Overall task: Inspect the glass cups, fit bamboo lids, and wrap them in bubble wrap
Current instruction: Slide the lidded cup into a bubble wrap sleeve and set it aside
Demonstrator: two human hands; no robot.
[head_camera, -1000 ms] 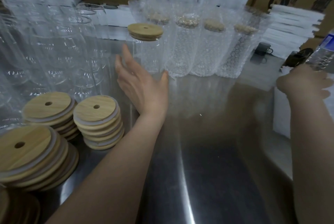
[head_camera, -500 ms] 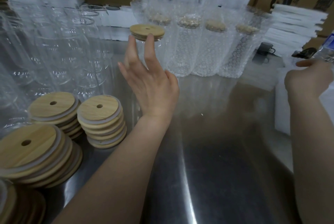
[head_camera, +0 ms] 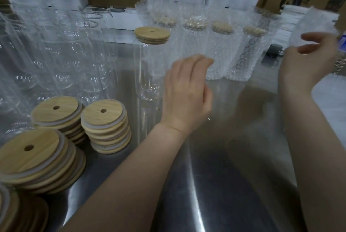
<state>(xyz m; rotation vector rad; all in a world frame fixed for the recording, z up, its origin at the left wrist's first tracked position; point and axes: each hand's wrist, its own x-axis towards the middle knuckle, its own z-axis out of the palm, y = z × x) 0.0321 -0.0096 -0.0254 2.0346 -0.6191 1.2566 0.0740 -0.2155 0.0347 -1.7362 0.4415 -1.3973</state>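
Glass cup (head_camera: 148, 70) with bamboo lid (head_camera: 152, 35) upright on worktop (head_camera: 224, 175) | left hand (head_camera: 187, 97) fingers loosely curled, empty, just right of cup | right hand (head_camera: 307, 65) fingers pinch bubble wrap (head_camera: 318, 24)

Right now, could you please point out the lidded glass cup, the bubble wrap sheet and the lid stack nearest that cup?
lidded glass cup (head_camera: 148, 67), head view, its clear wall.
bubble wrap sheet (head_camera: 316, 22), head view, its blurred middle.
lid stack (head_camera: 102, 114), head view, its top lid.

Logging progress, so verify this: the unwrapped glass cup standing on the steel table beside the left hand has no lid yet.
Wrong on the lid: the head view shows a bamboo lid fitted on the unwrapped glass cup, standing on the steel table beside the left hand.
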